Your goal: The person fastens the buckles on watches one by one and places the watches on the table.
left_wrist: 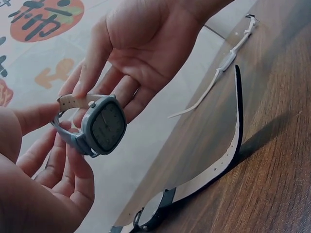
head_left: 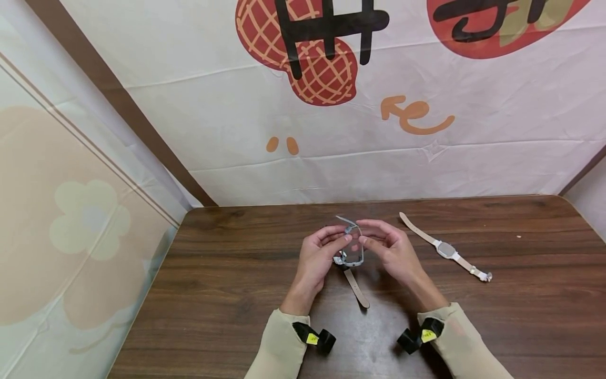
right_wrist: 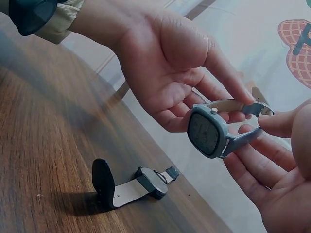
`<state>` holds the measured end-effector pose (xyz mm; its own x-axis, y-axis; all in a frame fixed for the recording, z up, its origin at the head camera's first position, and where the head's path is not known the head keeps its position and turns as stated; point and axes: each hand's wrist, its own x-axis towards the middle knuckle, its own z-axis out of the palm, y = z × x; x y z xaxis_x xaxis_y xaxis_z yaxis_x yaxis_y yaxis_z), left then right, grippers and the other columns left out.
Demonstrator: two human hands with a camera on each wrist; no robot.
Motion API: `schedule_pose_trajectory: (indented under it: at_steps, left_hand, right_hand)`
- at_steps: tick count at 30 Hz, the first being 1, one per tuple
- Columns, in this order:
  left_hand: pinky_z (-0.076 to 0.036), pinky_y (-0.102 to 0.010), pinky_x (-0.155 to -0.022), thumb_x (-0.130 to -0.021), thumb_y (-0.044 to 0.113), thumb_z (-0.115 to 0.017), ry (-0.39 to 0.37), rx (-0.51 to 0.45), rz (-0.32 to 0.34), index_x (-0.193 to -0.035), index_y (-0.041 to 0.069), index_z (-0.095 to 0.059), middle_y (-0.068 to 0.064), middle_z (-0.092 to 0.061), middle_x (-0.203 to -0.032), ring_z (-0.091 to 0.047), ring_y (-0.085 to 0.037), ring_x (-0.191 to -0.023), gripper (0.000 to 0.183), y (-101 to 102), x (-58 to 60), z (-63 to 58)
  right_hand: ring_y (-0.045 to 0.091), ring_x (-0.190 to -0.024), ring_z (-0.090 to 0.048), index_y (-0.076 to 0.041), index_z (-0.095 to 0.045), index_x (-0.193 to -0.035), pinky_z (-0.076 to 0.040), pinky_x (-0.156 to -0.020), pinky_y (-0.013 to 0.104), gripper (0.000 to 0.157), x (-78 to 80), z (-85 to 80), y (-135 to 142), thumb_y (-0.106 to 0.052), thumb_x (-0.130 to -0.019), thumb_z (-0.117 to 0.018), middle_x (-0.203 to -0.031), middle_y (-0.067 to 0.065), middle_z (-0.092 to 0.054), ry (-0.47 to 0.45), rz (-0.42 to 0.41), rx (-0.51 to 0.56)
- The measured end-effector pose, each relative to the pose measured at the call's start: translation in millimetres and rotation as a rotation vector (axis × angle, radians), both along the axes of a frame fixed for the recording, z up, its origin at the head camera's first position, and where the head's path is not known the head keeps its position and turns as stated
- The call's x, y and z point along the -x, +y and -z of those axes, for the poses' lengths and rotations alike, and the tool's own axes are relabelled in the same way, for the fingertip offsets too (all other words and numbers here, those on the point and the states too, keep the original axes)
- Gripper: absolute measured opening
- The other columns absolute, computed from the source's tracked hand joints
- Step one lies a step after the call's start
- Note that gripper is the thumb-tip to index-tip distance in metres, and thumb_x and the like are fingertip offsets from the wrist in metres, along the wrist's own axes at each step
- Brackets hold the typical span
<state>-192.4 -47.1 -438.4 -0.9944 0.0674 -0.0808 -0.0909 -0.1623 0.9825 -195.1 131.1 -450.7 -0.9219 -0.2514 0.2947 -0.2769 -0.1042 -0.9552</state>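
Close over the table, both hands hold a blue-grey wristwatch with its strap bent into a loop. My left hand pinches the strap between thumb and fingers near the buckle. Opposite it, my right hand pinches the strap on the other side, and a strap end sticks out beyond the fingers. The squarish dial faces away from the fingertips in the left wrist view. A silver buckle shows between the two thumbs in the right wrist view.
Beneath the hands lies a black watch with a beige-lined strap, partly hidden in the head view. A white watch is stretched out to the right on the brown wooden table. A printed cloth hangs behind the table.
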Motion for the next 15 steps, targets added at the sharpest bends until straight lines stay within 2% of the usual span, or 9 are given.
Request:
schedule_pose_trajectory:
  at_steps: [9,15]
  left_hand:
    - [-0.051,-0.023,-0.073,-0.087,0.011,-0.076,0.005,0.012,-0.009,-0.110,0.002,-0.072,-0.001,-0.074,-0.095,-0.066,-0.011,-0.091,0.024,0.0,-0.8,-1.3]
    - [-0.051,-0.024,-0.076,-0.087,0.013,-0.076,0.004,0.053,-0.006,-0.109,0.005,-0.074,-0.001,-0.074,-0.097,-0.065,-0.011,-0.091,0.024,0.3,-1.7,-2.6]
  right_hand:
    - [0.022,-0.082,-0.074,0.007,-0.056,-0.129,-0.059,-0.080,0.031,0.034,-0.8,-1.8,0.2,0.004,-0.095,-0.060,-0.109,0.031,-0.067,-0.001,0.005,-0.004]
    - [0.023,-0.082,-0.074,0.005,-0.057,-0.130,-0.059,-0.079,0.032,0.035,-0.6,-1.1,0.4,0.003,-0.095,-0.060,-0.108,0.029,-0.068,0.002,0.006,-0.014]
